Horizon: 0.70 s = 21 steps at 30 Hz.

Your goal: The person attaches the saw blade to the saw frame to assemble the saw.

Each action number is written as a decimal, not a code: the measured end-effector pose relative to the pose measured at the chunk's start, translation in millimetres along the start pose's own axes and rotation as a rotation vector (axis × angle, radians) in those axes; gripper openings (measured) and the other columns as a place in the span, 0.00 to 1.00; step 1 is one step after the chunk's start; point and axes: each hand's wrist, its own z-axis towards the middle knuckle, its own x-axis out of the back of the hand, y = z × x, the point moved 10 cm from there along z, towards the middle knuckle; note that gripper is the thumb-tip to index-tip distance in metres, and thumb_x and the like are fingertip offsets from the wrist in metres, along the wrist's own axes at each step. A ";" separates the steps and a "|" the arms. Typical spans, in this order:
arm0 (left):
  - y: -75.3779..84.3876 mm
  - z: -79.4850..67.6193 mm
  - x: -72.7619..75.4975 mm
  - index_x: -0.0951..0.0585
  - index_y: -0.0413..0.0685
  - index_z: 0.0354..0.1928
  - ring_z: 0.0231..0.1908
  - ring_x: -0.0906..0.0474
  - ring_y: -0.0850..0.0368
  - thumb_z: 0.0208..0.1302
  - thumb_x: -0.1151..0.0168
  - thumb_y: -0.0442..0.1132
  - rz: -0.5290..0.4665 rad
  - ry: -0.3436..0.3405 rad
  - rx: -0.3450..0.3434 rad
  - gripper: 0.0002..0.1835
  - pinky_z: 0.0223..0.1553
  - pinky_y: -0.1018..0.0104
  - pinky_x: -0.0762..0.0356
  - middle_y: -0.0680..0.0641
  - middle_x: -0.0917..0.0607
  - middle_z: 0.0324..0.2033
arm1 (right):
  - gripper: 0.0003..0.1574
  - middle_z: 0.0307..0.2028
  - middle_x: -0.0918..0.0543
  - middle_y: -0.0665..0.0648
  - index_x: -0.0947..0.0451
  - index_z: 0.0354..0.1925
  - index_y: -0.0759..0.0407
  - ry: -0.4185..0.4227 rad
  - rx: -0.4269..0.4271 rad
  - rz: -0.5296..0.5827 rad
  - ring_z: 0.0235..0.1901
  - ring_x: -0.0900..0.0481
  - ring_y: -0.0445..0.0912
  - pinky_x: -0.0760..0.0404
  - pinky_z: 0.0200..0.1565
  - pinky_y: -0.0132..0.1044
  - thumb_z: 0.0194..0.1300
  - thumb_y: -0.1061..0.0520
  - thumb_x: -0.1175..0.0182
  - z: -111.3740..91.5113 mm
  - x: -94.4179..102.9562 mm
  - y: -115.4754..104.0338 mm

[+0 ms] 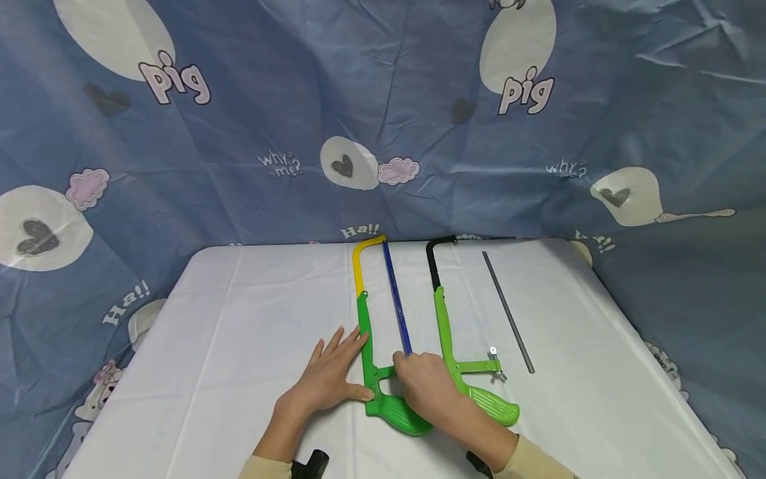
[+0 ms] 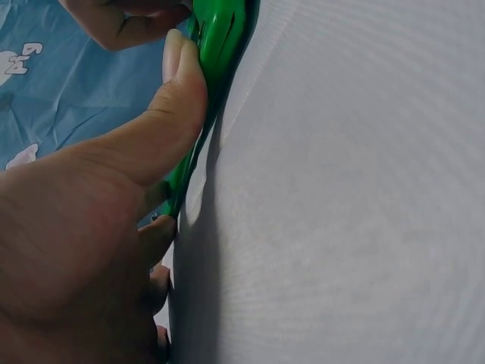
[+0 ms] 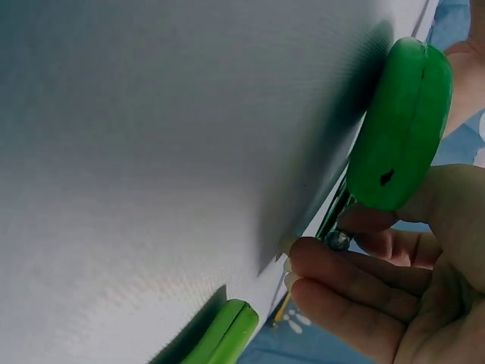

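The head view shows us, nearest, the dark green saw [image 1: 372,378] on the table [image 1: 269,293], its handle between both wrists. We see the left hand [image 1: 329,374] spread, fingers nearly straight, thumb and fingertips against the saw's left edge. The right hand [image 1: 429,386] is curled at the crossbar, seeming to pinch a small metal nut [image 3: 338,240]. The blue blade [image 1: 397,299] begins just beyond it, so this hand is nearer; the long axis runs away from us to the saw's yellow far end. Rightward lie the lime saw [image 1: 444,326], then the grey blade [image 1: 508,311].
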 end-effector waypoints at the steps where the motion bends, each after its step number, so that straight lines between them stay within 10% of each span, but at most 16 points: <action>1: -0.2 0.3 -0.2 0.40 0.56 0.77 0.79 0.58 0.41 0.41 0.25 0.66 0.002 -0.001 0.000 0.60 0.75 0.33 0.63 0.48 0.45 0.78 | 0.07 0.15 0.21 0.52 0.23 0.27 0.56 0.001 -0.011 0.018 0.13 0.28 0.40 0.34 0.14 0.32 0.55 0.64 0.34 -0.3 0.6 1.6; 21: 0.9 -0.3 0.2 0.41 0.56 0.77 0.79 0.59 0.42 0.42 0.24 0.64 0.009 -0.011 0.000 0.60 0.75 0.34 0.64 0.49 0.46 0.79 | 0.10 0.13 0.28 0.47 0.27 0.24 0.54 0.023 -0.204 0.371 0.13 0.39 0.36 0.41 0.14 0.28 0.49 0.68 0.39 -6.1 1.3 29.0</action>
